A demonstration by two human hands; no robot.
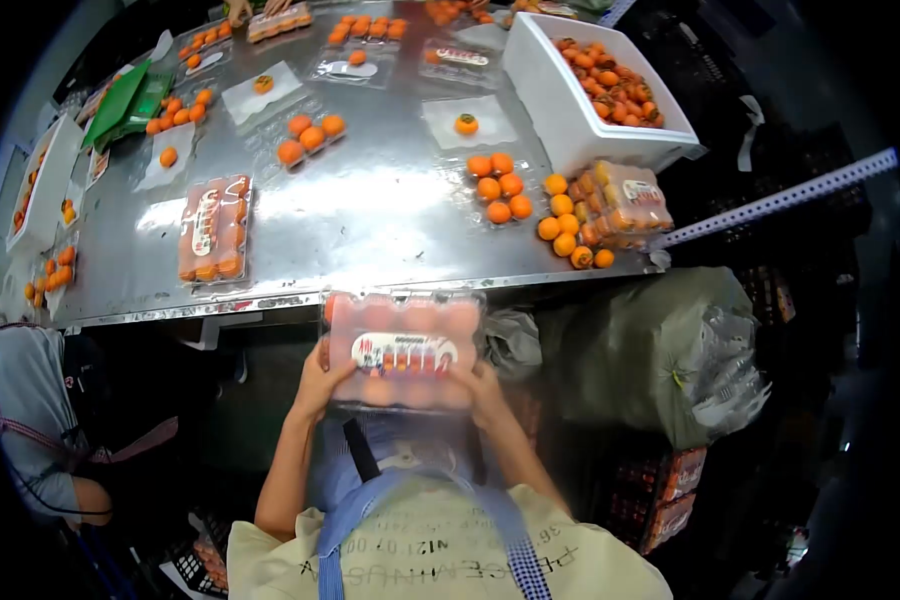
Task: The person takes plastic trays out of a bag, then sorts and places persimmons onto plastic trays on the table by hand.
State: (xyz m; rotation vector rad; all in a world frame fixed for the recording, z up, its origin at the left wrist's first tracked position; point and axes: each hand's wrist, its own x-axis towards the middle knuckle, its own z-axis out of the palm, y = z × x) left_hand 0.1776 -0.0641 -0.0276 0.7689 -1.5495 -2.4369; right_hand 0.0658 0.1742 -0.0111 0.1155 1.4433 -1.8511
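Note:
Both my hands hold up a clear plastic clamshell pack of persimmons (410,318) in front of my chest, near the table's front edge. A white printed label lies across the middle of its lid. My left hand (317,382) is closed on the left end, its thumb on the lid. At the right end, my right hand (484,390) grips the same pack, also with its thumb on top. The lid looks closed. Fruit inside shows as rounded orange shapes in rows. The undersides of the fingers are hidden by the pack.
Across the metal table (370,230) lie a closed persimmon pack (215,228), open trays of fruit (497,187) and loose persimmons (564,226). A white foam box (570,125) of fruit stands back right. Another person's hand (238,12) shows at the far edge. A large bag (640,350) sits right.

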